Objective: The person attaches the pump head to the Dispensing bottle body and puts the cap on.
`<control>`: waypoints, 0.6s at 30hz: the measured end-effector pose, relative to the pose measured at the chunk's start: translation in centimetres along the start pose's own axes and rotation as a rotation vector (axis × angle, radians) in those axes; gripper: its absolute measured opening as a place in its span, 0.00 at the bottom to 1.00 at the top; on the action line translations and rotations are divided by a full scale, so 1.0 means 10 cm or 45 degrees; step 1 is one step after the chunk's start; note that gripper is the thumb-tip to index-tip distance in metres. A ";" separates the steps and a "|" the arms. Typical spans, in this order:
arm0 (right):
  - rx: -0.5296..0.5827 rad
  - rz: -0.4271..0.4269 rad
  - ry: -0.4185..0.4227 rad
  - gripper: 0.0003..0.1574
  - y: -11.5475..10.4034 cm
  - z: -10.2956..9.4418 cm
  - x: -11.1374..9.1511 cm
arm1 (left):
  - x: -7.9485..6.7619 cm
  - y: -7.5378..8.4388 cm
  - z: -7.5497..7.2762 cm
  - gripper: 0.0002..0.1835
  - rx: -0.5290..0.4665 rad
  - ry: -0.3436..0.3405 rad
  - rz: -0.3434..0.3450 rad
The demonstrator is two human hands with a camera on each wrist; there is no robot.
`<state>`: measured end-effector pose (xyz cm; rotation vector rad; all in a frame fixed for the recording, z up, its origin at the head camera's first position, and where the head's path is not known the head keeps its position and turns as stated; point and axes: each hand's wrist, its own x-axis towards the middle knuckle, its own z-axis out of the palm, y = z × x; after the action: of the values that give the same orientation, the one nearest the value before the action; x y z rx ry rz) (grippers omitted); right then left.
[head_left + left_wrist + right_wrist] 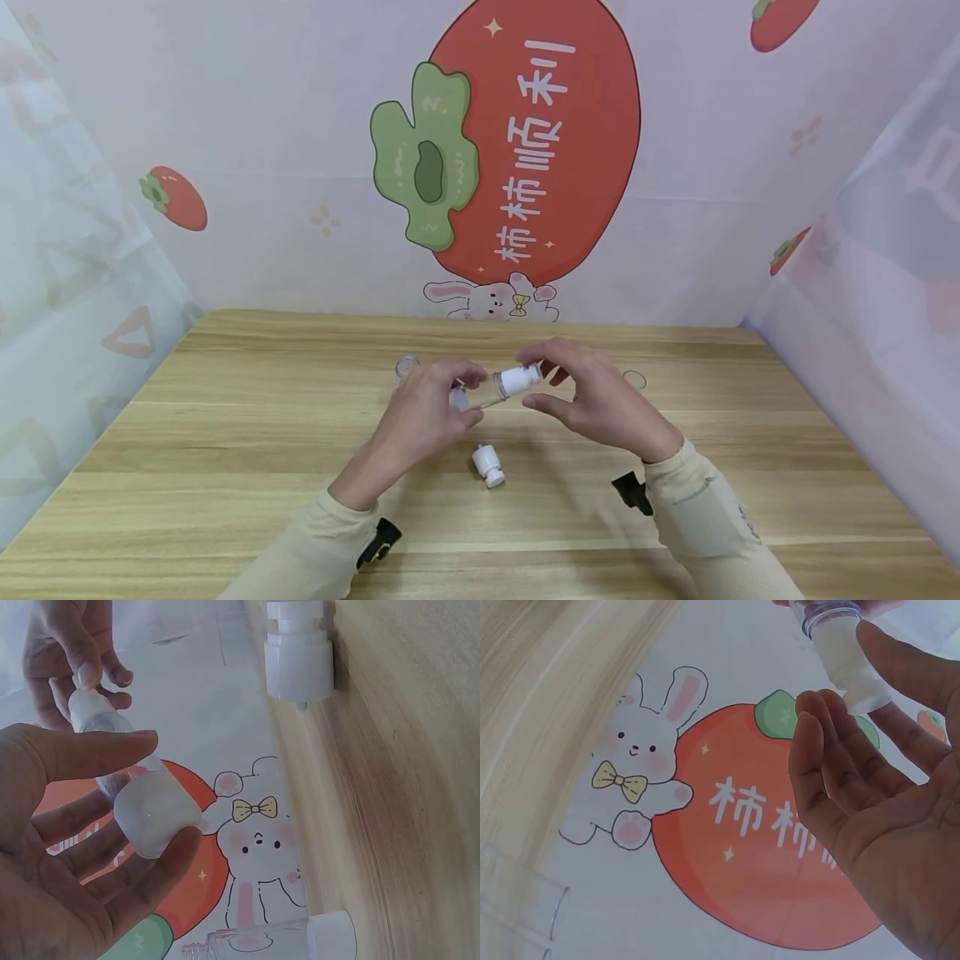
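My left hand grips a clear bottle by its white base, thumb on one side and fingers on the other. The bottle lies tilted above the table, its other end pointing right. A white pump head sits on that end. Around the pump head my right hand is held with loosely bent fingers, its thumb apart from the fingers. One fingertip of it appears to touch the pump head in the left wrist view. Below the hands, a second white pump head lies on the table.
Behind my left hand lies another clear bottle with a white base, mostly hidden in the head view. A clear cylindrical cover is on the wooden table at the right. Printed sheets enclose the back and sides.
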<state>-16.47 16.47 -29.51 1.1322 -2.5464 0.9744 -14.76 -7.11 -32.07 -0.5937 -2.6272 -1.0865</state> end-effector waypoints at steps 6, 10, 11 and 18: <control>-0.004 -0.016 -0.004 0.24 -0.01 0.00 0.01 | 0.01 0.00 0.00 0.20 -0.008 -0.032 0.004; -0.013 -0.009 -0.003 0.21 -0.02 0.00 0.01 | 0.01 0.00 0.00 0.20 -0.009 -0.040 -0.003; -0.019 -0.009 -0.002 0.20 -0.02 0.00 0.00 | 0.01 0.01 0.00 0.20 -0.010 -0.041 -0.005; -0.015 -0.017 0.001 0.17 -0.01 0.01 0.00 | 0.00 0.01 0.00 0.20 -0.008 -0.034 -0.012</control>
<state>-16.39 16.32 -29.49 1.1434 -2.5374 0.9552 -14.70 -7.05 -31.97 -0.6019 -2.6534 -1.0970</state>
